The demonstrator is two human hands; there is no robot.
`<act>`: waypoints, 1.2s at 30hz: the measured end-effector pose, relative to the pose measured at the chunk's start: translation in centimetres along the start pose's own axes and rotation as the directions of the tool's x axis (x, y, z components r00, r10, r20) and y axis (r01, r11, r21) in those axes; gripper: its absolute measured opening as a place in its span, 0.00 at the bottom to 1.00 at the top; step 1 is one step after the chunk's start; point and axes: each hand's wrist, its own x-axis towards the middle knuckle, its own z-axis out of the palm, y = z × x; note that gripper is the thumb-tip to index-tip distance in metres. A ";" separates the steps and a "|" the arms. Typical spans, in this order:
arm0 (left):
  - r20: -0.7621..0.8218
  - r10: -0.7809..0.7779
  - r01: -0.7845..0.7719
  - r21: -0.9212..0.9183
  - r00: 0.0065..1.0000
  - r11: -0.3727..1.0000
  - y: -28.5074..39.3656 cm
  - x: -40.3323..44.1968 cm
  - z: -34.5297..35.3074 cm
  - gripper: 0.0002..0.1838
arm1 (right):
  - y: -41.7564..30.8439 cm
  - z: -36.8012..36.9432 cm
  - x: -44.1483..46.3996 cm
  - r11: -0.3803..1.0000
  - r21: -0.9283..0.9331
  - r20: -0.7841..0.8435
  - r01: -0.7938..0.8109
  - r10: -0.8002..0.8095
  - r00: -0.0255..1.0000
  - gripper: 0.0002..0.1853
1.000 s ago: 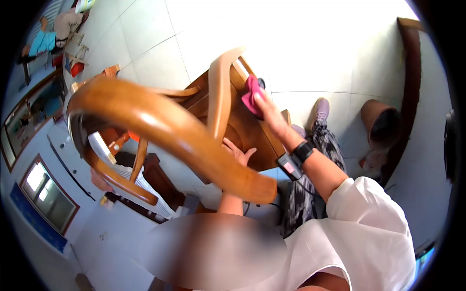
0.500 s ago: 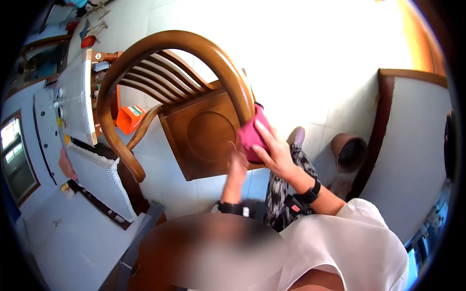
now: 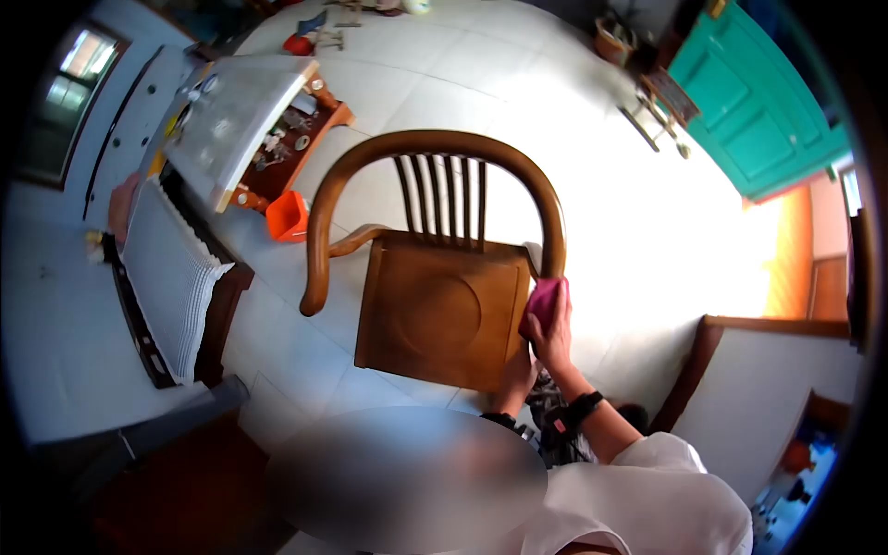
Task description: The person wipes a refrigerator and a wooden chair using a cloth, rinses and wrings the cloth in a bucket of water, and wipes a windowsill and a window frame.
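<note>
A brown wooden armchair (image 3: 425, 310) with a curved top rail and slatted back stands in the middle of the view. My right hand (image 3: 555, 338) is closed on a magenta cloth (image 3: 543, 305), which lies against the right end of the curved armrest (image 3: 552, 231). Just below it, my left hand (image 3: 516, 377) is beside the seat's right front corner, close to the cloth; its fingers are partly hidden and their grip cannot be made out. Both wrists wear black bands.
An orange bin (image 3: 288, 217) stands by a glass-topped table (image 3: 236, 120) at the left. A cushioned bench (image 3: 176, 268) is at the lower left. A low partition (image 3: 754, 375) stands at the right. A green door (image 3: 754, 102) and a small stool (image 3: 668, 97) are at the upper right.
The view has turned, bringing the green door in. My right hand has moved the cloth from the seat edge to the armrest end. My left hand has left the seat surface.
</note>
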 end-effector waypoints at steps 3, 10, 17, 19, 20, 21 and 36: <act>-0.330 0.429 -0.344 0.285 0.841 0.894 -12.0 0.3 5.3 0.22 | -0.2 0.3 1.7 0.999 -0.033 -0.015 -0.003 0.003 1.000 0.47; -0.186 0.272 -0.329 -0.520 0.944 0.788 -7.5 -1.4 3.5 0.49 | 0.1 -0.2 11.8 0.981 -0.135 -0.069 0.137 -0.147 0.987 0.46; -0.486 0.242 -0.318 -0.081 0.840 0.944 1.7 1.1 3.2 0.51 | -7.9 1.7 29.3 0.684 -0.097 0.357 0.723 -0.654 0.667 0.41; -0.510 0.210 -0.312 -0.124 0.834 0.942 1.8 1.5 3.7 0.50 | -9.9 5.1 33.5 0.537 0.063 0.498 0.841 -0.747 0.440 0.42; -0.512 0.206 -0.317 -0.139 0.834 0.938 1.7 1.4 3.9 0.49 | -12.0 6.9 34.4 0.500 0.079 0.554 0.863 -0.741 0.379 0.42; -0.536 0.173 -0.302 -0.163 0.826 0.939 1.8 1.4 4.2 0.49 | -12.9 9.3 35.8 0.422 0.190 0.541 0.886 -0.798 0.264 0.42; -0.442 0.071 -0.212 -0.279 0.894 0.937 3.3 0.9 3.3 0.45 | -25.8 36.1 10.4 -0.191 0.500 0.664 0.845 -0.542 -0.515 0.30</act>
